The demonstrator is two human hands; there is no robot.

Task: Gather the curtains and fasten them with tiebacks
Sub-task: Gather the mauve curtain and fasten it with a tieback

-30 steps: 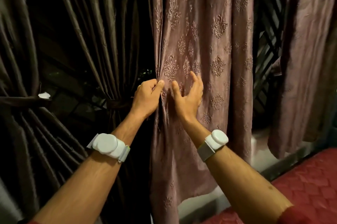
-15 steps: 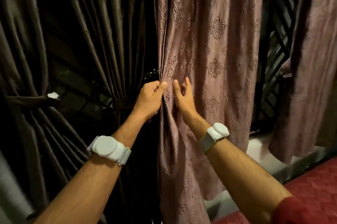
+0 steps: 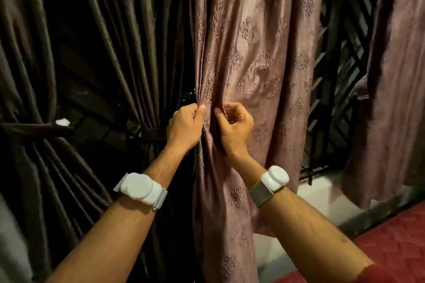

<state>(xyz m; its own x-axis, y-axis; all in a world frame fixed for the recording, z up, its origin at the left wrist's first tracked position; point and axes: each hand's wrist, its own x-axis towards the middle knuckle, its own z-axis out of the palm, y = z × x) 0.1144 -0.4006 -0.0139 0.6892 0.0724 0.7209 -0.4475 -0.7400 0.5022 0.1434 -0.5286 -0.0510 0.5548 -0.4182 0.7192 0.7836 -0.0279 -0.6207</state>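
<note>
Since 1 second ago the right hand (image 3: 232,126) has gone from flat against the cloth to curled, its fingers (image 3: 226,109) now pinching a fresh fold of the mauve patterned curtain (image 3: 259,64). Beside it, nearly touching, the left hand (image 3: 185,127) keeps its clench on the curtain's gathered left edge. To my eye, pleating has only started; most of the panel hangs loose. On the left, 2 dark curtains (image 3: 96,52) already sit cinched by a tieback (image 3: 153,133).
</note>
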